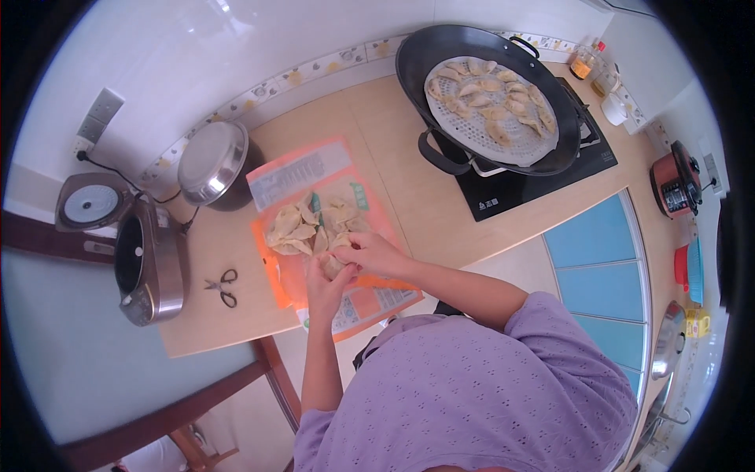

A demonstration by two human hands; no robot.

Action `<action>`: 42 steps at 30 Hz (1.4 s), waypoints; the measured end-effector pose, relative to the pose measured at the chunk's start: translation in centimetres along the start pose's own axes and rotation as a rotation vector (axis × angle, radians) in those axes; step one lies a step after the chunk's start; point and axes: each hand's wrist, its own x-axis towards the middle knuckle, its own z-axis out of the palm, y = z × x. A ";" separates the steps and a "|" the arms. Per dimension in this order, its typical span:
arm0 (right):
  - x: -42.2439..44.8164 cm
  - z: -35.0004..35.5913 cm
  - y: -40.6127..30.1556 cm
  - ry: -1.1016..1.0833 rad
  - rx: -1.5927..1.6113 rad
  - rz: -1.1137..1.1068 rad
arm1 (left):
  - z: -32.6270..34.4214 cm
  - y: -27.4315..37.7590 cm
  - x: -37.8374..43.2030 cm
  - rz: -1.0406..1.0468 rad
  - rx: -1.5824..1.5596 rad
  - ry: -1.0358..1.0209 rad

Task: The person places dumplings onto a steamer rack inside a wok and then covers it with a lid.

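Note:
My left hand (pixel 325 288) grips a pale dumpling (pixel 332 268) near the counter's front edge. On that same dumpling are the fingers of my right hand (pixel 373 256), coming in from the right. Below both hands lies an opened-out orange and clear plastic food bag (pixel 377 206), printed with writing. A pile of dumplings (pixel 289 227) rests on its left part, several overlapping. More dumplings (pixel 342 212) lie at its middle, partly seen through or behind the bag's green print. My fingers hide part of the held dumpling.
A black wok (pixel 413 76) on a black gas hob (pixel 501 197) holds a perforated white steamer sheet (pixel 466 138) with many dumplings. Scissors (pixel 222 287), an open rice cooker (pixel 168 277) and a lidded pot (pixel 212 162) stand to the left. Blue cabinet doors (pixel 598 289) are at right.

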 end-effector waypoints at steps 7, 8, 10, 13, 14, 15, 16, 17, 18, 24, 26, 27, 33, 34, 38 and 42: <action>0.4 0.2 0.8 -0.099 -0.061 0.042 | -0.3 0.3 -0.4 -0.028 -0.020 0.009; 0.3 0.1 0.7 -0.072 -0.063 0.055 | -0.4 0.3 -0.4 -0.017 -0.039 -0.016; 0.1 0.0 0.2 -0.066 -0.065 0.076 | -0.4 0.1 -0.3 -0.014 -0.058 -0.021; -0.2 0.2 -0.2 -0.042 0.012 0.029 | -0.5 0.1 -0.4 -0.008 -0.070 -0.025; -0.2 0.4 -0.3 -0.048 0.050 0.049 | -0.6 0.1 -0.6 -0.010 -0.068 -0.021; -0.3 0.3 -0.3 -0.046 0.086 0.069 | -0.6 0.0 -0.6 -0.009 -0.068 -0.024; -0.4 0.4 -0.3 -0.050 0.087 0.072 | -0.5 0.1 -0.6 -0.013 -0.068 -0.020; -0.4 0.4 -0.3 -0.051 0.134 0.091 | -0.3 0.2 -0.7 0.011 -0.048 -0.015; -0.4 0.3 -0.3 -0.051 0.178 0.108 | -0.2 0.3 -0.7 0.037 -0.031 -0.010; 0.0 -0.2 1.0 -0.080 0.124 0.107 | -0.3 -1.4 -0.4 -0.070 -0.098 -0.048; 0.1 -0.1 1.4 -0.076 0.104 0.147 | -1.4 -4.1 0.1 -0.056 0.047 -0.061; 0.2 -0.4 1.8 -0.057 0.088 0.189 | -1.7 -5.0 0.2 -0.047 0.193 -0.088; 1.4 -4.3 5.6 0.016 -0.458 0.075 | -3.4 -1.4 -1.6 -0.021 0.439 0.147; 1.4 -4.2 5.5 0.008 -0.454 0.078 | -4.3 -1.5 -1.6 -0.028 0.442 0.152; 1.1 -2.9 4.8 0.102 -0.822 -0.048 | -6.2 -2.6 -0.2 0.327 0.836 0.309; 1.0 -2.7 3.2 0.187 -0.953 -0.286 | -5.6 -4.6 0.7 0.377 0.966 0.256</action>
